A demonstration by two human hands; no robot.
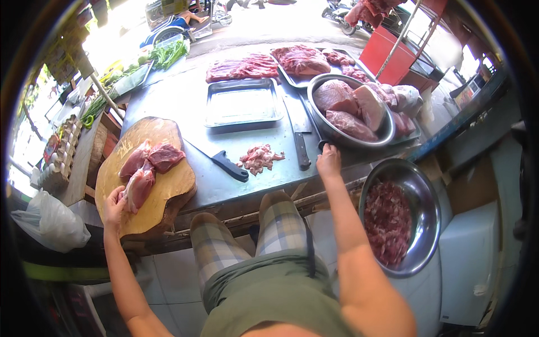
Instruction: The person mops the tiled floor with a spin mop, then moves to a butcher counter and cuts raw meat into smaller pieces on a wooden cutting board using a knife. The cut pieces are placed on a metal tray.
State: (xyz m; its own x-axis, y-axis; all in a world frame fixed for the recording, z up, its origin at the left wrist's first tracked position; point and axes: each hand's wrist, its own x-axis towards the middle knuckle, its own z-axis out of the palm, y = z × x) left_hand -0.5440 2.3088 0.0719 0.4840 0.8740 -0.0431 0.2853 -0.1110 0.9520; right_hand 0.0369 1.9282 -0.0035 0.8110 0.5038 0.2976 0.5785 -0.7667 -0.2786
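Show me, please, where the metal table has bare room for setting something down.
Bare: between the chopping board and the empty tray; a smaller patch between that tray and the meat scraps. Crowded: the right side, around the bowl of large meat pieces.

"What's unclear at the right hand (329,162)?"
"Its fingers cover part of a dark handle (322,144); I can't tell what kind of tool it is."
"And the left hand (115,205)?"
"Some fingertips are hidden against the meat (140,188), so its grip is unclear."
"Up top?"
"The upper edge cuts off the hanging meat (368,12), and glare washes out the street (252,33)."
"The white bag (51,222)?"
"Its contents don't show."
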